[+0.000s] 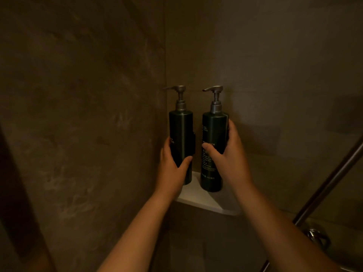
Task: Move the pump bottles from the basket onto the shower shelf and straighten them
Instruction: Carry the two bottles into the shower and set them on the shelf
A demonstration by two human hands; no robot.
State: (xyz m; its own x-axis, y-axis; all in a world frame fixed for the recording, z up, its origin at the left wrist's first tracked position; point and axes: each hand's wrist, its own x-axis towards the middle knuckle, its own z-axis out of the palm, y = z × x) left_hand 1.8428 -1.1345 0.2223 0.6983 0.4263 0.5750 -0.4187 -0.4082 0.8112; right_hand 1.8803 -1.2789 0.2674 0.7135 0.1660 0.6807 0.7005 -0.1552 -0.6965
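Note:
Two dark green pump bottles with grey pump heads stand upright side by side on a small white corner shelf (198, 201). My left hand (172, 167) wraps around the lower half of the left bottle (180, 130). My right hand (227, 156) grips the middle of the right bottle (214, 130), thumb across its printed label. Both pump spouts point to the left. The basket is out of view.
Dark stone-look walls meet in the corner behind the bottles. A metal rail (324, 189) runs diagonally at the right, with a chrome fitting (316, 235) below it. A dark edge crosses the lower left corner.

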